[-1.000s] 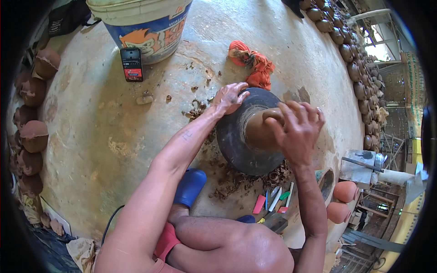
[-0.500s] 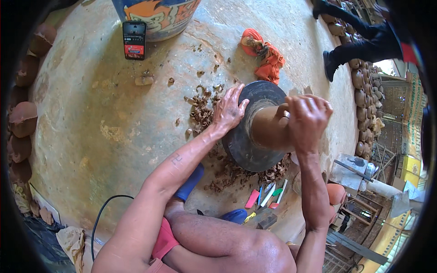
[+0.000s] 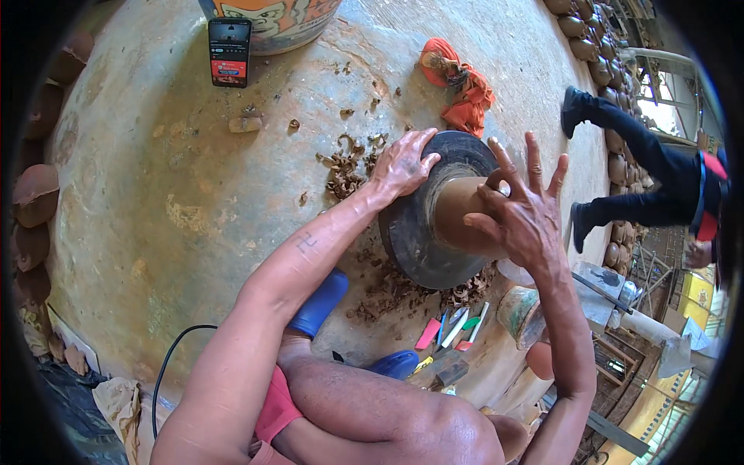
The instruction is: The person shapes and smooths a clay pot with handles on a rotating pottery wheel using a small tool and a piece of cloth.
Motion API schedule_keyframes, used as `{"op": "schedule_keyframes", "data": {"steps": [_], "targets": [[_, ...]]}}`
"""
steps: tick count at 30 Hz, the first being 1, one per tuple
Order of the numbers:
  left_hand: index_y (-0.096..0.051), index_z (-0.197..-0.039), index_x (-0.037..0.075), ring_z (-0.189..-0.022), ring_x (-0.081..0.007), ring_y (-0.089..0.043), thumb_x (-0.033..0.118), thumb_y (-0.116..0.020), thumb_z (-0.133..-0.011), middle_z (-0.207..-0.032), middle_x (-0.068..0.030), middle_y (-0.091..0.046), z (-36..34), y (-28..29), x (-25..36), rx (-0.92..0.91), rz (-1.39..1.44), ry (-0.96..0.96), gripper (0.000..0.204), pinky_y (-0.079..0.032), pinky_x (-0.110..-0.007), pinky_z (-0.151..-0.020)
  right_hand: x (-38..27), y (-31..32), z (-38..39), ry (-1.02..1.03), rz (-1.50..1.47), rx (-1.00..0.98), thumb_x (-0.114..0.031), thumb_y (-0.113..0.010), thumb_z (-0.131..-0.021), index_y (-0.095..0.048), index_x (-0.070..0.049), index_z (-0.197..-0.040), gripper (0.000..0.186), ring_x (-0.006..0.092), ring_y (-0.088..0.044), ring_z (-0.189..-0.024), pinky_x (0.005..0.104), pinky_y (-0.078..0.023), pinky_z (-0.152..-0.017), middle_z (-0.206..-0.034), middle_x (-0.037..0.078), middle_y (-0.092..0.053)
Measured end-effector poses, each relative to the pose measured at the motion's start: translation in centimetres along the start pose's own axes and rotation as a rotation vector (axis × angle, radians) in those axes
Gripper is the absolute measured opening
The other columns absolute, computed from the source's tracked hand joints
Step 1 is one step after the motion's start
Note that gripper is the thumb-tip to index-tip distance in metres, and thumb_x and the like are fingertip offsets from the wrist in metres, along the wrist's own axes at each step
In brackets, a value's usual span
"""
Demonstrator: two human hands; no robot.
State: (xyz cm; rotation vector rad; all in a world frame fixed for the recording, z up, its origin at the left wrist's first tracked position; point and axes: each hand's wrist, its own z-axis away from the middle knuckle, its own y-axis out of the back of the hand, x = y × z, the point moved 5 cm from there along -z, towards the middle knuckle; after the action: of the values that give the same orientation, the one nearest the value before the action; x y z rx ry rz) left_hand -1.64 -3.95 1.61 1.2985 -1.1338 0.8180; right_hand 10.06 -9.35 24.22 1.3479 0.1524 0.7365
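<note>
My left hand [image 3: 399,167] grips the rim of the dark round wheel [image 3: 415,248], thumb apart from the fingers. On the wheel a brown cylindrical clay piece [image 3: 457,217] stands at the middle, with a small rounded opening or loop at its top, partly hidden. My right hand [image 3: 519,205] is over that top, most fingers spread and raised, one bent close to the clay; whether it touches is unclear. Curled clay shavings [image 3: 345,170] lie around the wheel, and a bunched orange cloth [image 3: 465,105] lies beyond it.
A phone [image 3: 229,53] leans on a bucket [image 3: 294,23]. Coloured tools [image 3: 453,333] lie near my blue shoes [image 3: 391,364]. Clay pots line the left [image 3: 35,194] and right [image 3: 601,66]. Another person's dark-clad legs [image 3: 628,128] are at the right, beside metal equipment [image 3: 601,291].
My right hand's fingers have spread and lifted from their curled hold. Another person has come into view at upper right and moved lower in the picture. The view has shifted slightly.
</note>
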Motion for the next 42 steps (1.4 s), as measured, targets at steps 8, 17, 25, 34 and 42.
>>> {"op": "schedule_keyframes", "data": {"steps": [8, 17, 25, 34, 42], "targets": [[-0.058, -0.151, 0.006, -0.134, -0.0408, -0.063, 0.037, -0.067, -0.104, -0.146, -0.0228, -0.064, 0.1, 0.2, -0.2, 0.026, -0.001, 0.014, 0.058, -0.050, -0.048, -0.114, -2.3, -1.0, -2.0, -0.019, 0.135, -0.122, -0.065, -0.076, -0.082, -0.083, -0.002, -0.115, 0.072, 0.0380, -0.002, -0.168, 0.0804, 0.004, -0.125, -0.178, -0.001, -0.028], [-0.058, -0.151, 0.005, -0.131, -0.0419, -0.064, 0.036, -0.069, -0.103, -0.144, -0.0231, -0.065, -0.1, -0.2, -1.1, 0.051, -0.003, -0.007, 0.058, -0.051, -0.048, -0.112, 0.6, 0.8, -0.6, 0.032, -0.019, 0.011, -0.065, -0.072, -0.086, -0.085, -0.015, -0.110, 0.057, 0.0396, -0.002, -0.168, 0.0827, 0.002, -0.124, -0.179, -0.001, -0.029], [-0.059, -0.150, 0.006, -0.131, -0.0423, -0.064, 0.037, -0.071, -0.103, -0.143, -0.0234, -0.066, -0.4, -0.3, -0.6, 0.054, 0.015, -0.010, 0.058, -0.051, -0.048, -0.112, 0.6, -0.2, -0.7, 0.040, 0.021, 0.045, -0.052, -0.077, -0.086, -0.082, -0.016, -0.096, 0.038, 0.0383, -0.005, -0.169, 0.0809, 0.006, -0.125, -0.179, -0.003, -0.028], [-0.059, -0.149, 0.006, -0.128, -0.0425, -0.065, 0.035, -0.071, -0.102, -0.140, -0.0236, -0.067, 0.0, 0.0, -1.3, 0.091, -0.006, -0.013, 0.057, -0.052, -0.049, -0.110, 1.5, 2.2, -2.1, -0.096, -0.002, 0.328, -0.037, -0.086, -0.082, -0.076, -0.010, -0.101, 0.035, 0.0301, -0.062, -0.124, 0.0537, -0.040, -0.111, -0.122, 0.005, -0.072], [-0.059, -0.149, 0.006, -0.129, -0.0421, -0.065, 0.035, -0.071, -0.102, -0.141, -0.0232, -0.067, -0.1, -0.2, -1.3, 0.079, -0.017, 0.004, 0.057, -0.052, -0.049, -0.112, 1.3, -0.6, -3.2, -0.080, 0.185, 0.143, -0.035, -0.082, -0.087, -0.078, -0.013, -0.110, 0.033, 0.0267, -0.061, -0.130, 0.0520, -0.038, -0.113, -0.123, 0.001, -0.074]]}}
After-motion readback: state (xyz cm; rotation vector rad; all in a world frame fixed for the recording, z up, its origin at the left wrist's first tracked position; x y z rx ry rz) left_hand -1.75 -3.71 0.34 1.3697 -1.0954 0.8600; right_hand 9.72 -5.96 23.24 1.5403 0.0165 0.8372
